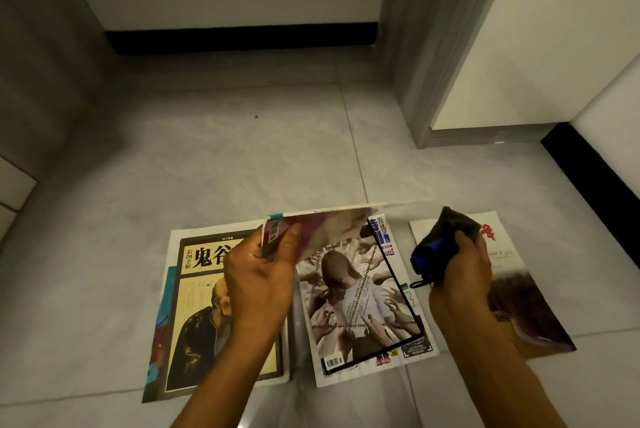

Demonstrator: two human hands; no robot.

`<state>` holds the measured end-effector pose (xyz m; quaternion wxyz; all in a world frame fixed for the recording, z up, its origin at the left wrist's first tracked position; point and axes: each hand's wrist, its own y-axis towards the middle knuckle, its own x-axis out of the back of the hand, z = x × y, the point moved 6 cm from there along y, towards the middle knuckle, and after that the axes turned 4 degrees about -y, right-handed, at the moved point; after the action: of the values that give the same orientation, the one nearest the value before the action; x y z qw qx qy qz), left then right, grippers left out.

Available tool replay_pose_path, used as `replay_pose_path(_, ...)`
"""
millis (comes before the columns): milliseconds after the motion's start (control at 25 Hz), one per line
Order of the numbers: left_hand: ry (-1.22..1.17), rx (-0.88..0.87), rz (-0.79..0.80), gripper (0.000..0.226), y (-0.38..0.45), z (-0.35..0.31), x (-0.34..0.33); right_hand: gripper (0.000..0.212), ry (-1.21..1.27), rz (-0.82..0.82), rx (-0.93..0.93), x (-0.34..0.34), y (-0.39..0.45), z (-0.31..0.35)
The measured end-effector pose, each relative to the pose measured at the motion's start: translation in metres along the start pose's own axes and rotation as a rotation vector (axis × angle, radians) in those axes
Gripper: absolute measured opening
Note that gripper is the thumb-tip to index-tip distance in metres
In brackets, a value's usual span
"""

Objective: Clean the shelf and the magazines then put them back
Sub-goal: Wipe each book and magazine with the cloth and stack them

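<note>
My left hand (pixel 259 275) grips the corner of a magazine (pixel 325 226) lifted off the floor, its pink and white underside facing me. My right hand (pixel 460 271) holds a bunched dark cloth with blue trim (pixel 440 244) just right of it. On the floor lie a yellow-and-black magazine with large Chinese characters (pixel 197 320) at left, a magazine with a figure among reaching hands (pixel 363 306) in the middle, and a white-and-brown magazine (pixel 519 306) at right, partly under my right hand. No shelf is in view.
Grey floor tiles (pixel 242 157) stretch ahead to a white wall with a black skirting board (pixel 242 39). A grey door frame (pixel 415 63) stands at the upper right, and a second black skirting (pixel 595 178) runs along the right wall.
</note>
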<state>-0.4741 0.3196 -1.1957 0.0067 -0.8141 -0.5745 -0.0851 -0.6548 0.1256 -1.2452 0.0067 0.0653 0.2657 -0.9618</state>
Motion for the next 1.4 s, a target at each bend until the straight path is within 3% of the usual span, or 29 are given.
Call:
replay_pose_path(40, 0.007, -0.004, 0.009, 0.004, -0.005, 0.003, -0.006, 0.019, 0.023, 0.038, -0.072, -0.001, -0.004, -0.006)
replay_pose_path(120, 0.087, -0.024, 0.113, 0.024, -0.023, 0.012, -0.025, 0.024, 0.035, 0.25, -0.236, -0.015, -0.016, -0.018)
replay_pose_path(200, 0.354, -0.28, 0.322, 0.051, -0.051, 0.023, -0.053, 0.04, -0.019, 0.484, -0.342, -0.033, -0.035, -0.025)
replay_pose_path(240, 0.476, -0.385, 0.45, 0.062, -0.068, 0.029, -0.066, 0.038, -0.066, 0.54, -0.342, -0.037, -0.039, -0.026)
replay_pose_path(280, 0.528, -0.379, 0.578, 0.068, -0.078, 0.035, -0.074, 0.031, -0.121, 0.557, -0.293, -0.038, -0.037, -0.027)
replay_pose_path(320, 0.503, -0.263, 0.707, 0.07, -0.082, 0.043, -0.079, 0.029, -0.21, 0.547, -0.205, -0.037, -0.032, -0.025)
replay_pose_path(400, 0.2, 0.047, 0.87, 0.058, -0.079, 0.053, -0.077, 0.046, -0.392, 0.564, -0.038, -0.034, -0.022, -0.021)
replay_pose_path(480, -0.093, 0.279, 0.681, 0.036, -0.058, 0.056, -0.062, 0.059, -0.406, 0.677, -0.043, -0.034, -0.022, -0.024)
replay_pose_path(560, -0.185, 0.549, 0.469, 0.039, -0.042, 0.068, -0.047, 0.067, -0.283, 0.801, -0.18, -0.033, -0.026, -0.029)
replay_pose_path(680, -0.2, 0.847, 0.492, 0.037, -0.047, 0.085, -0.041, 0.069, -0.274, 0.898, -0.249, -0.027, -0.024, -0.022)
replay_pose_path(760, -0.109, 0.823, 0.368, 0.027, -0.039, 0.098, -0.03, 0.066, -0.414, 0.82, -0.157, -0.015, -0.009, -0.019)
replay_pose_path(840, 0.006, 0.739, 0.256, 0.024, -0.031, 0.113, -0.021, 0.052, -0.612, 0.557, 0.028, 0.008, 0.015, -0.015)
replay_pose_path(920, 0.153, 0.654, 0.265, 0.028, -0.031, 0.123, -0.02, 0.042, -0.731, 0.256, 0.188, 0.03, 0.03, -0.013)
replay_pose_path(1000, 0.283, 0.552, 0.313, 0.035, -0.036, 0.132, -0.023, 0.046, -0.818, 0.141, 0.433, 0.031, 0.028, -0.01)
replay_pose_path(1040, 0.334, 0.495, 0.35, 0.037, -0.04, 0.135, -0.026, 0.051, -0.816, 0.166, 0.531, 0.025, 0.025, -0.013)
replay_pose_path(1160, 0.388, 0.375, 0.437, 0.04, -0.045, 0.137, -0.033, 0.06, -0.827, 0.291, 0.585, 0.002, 0.025, -0.044)
replay_pose_path(1240, 0.397, 0.347, 0.511, 0.055, -0.047, 0.143, -0.037, 0.048, -1.101, 0.323, 0.65, -0.01, 0.024, -0.08)
replay_pose_path(1320, 0.472, 0.362, 0.573, 0.07, -0.046, 0.151, -0.038, 0.054, -1.385, 0.393, 0.732, -0.021, 0.011, -0.13)
replay_pose_path(1400, 0.608, 0.362, 0.632, 0.072, -0.043, 0.156, -0.041, 0.05, -1.502, 0.516, 0.873, -0.024, -0.003, -0.157)
